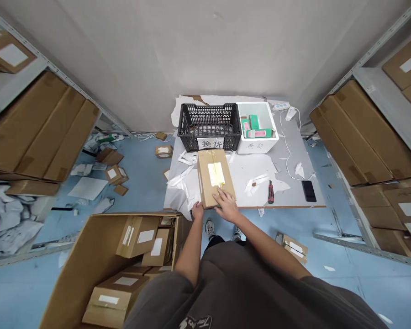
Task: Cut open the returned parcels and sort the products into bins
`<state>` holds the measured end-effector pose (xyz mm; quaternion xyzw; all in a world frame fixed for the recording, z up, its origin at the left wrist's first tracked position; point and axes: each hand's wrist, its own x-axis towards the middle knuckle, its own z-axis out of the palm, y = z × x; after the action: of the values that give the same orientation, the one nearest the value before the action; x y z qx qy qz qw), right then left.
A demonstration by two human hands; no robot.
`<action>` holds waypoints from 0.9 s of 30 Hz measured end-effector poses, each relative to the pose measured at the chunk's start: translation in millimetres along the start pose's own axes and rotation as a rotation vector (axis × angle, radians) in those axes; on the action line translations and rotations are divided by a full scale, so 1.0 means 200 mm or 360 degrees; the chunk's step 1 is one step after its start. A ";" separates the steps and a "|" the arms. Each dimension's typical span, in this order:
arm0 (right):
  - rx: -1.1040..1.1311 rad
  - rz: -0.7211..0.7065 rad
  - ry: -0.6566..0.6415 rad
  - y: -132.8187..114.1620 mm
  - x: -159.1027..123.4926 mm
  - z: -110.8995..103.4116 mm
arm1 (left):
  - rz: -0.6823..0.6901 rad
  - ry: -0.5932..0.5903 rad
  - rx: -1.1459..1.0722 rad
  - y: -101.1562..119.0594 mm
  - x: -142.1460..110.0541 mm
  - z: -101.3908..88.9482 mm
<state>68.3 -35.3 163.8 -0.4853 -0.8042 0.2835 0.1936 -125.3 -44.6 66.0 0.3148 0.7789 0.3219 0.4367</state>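
A taped cardboard box (210, 168) with a white and yellowish label lies on the table, its near edge at the table's front. My left hand (197, 211) is closed at the box's near left corner, its fingertips partly hidden. Spread across the top of the box near the label are the fingers of my right hand (227, 206). Just behind the box stands a black plastic crate (210, 142) with a paper sign. Beside the crate is a white foam box (256, 147) holding several green and pink packs (259, 133).
On the table's right lie a red utility knife (271, 193), a phone (308, 191) and a white power strip (281, 106). A large open carton (68, 274) of parcels stands left of me. Shelves with cartons (373, 132) flank both sides; small boxes (116, 174) litter the floor.
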 end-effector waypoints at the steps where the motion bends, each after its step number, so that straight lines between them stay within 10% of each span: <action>1: 0.0025 -0.0060 -0.0023 -0.02 0.01 0.02 | -0.0002 0.0093 0.0006 0.02 0.00 -0.04; 5: 0.0281 -0.0240 0.0093 -0.04 0.02 0.03 | 0.0436 0.0292 0.0067 0.18 -0.01 -0.23; 10: 0.0237 0.0105 0.0513 0.29 -0.10 -0.21 | 0.1089 -0.0161 0.0606 0.39 -0.06 -0.34; 18: -0.0097 0.0975 0.0585 1.15 -0.40 -0.60 | 0.1010 -0.0064 0.1046 0.42 -0.10 -0.23; 23: -0.0181 0.1644 0.0146 1.48 -0.41 -0.57 | 0.0933 0.0056 0.1139 0.43 -0.14 -0.21; 27: -0.0174 0.1693 -0.0120 1.60 -0.36 -0.49 | 0.0829 0.0141 0.1168 0.44 -0.21 -0.16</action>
<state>372.4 43.7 29.8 -0.8246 -0.4673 0.3173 -0.0313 -118.1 -31.7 166.9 0.6201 0.7543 0.1366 0.1668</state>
